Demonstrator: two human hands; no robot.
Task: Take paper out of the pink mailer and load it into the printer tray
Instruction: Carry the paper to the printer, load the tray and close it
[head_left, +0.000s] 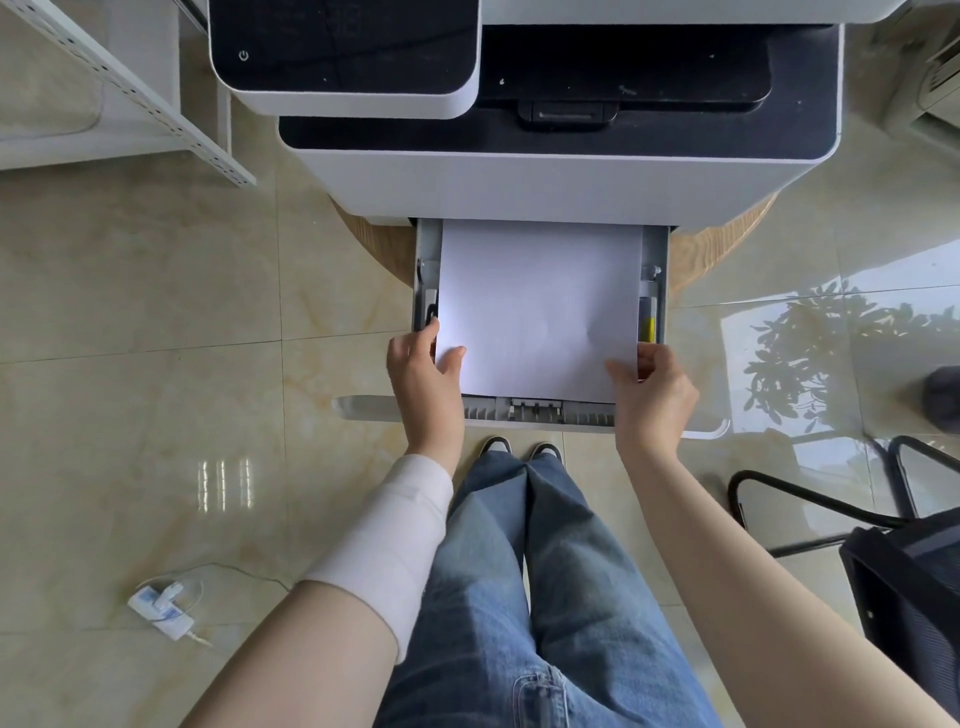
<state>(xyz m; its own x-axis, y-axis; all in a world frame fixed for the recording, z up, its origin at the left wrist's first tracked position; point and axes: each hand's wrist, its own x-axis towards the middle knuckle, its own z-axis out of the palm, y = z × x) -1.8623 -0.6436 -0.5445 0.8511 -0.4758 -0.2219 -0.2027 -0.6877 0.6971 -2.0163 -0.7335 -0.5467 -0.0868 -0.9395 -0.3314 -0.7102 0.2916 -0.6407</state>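
Floor (156, 291): glossy beige tile fills the view, with window glare and a plant's reflection at 3 o'clock.

Printer (545, 176): a white and black body at 12 o'clock, standing on a round wooden base (727, 244). Its dark control panel (343, 47) juts out at 11 o'clock.

Your legs, in blue jeans (519, 597), run from 6 o'clock up to the centre; both shoe tips show just under the tray front.

Shelf frame (130, 88): grey perforated metal, at 10 o'clock, well apart from the printer. Black chair (904, 587): at 4 o'clock, near your right forearm.

Printer tray (657, 291): grey, pulled out toward you from the bottom of the printer, centre of view. Its front lip extends wide to either side.

Paper (540, 306): a white stack lying inside the tray, between the side walls; its far edge is at the printer body and its near edge is just short of the tray's front guides. You cannot tell whether it lies fully flat.

Your left hand (423, 374) grasps the paper's near-left corner, thumb on top of the sheet, fingers wrapped at the left edge. A white wrap (395, 540) covers that forearm.

Your right hand (654, 395) grasps the near-right corner, thumb lying on top, fingers curled at the right edge beside a yellow tab (647, 328) on the tray wall.

Small white packet with a thin cord (161, 608): on the floor at 8 o'clock, well apart from everything else.
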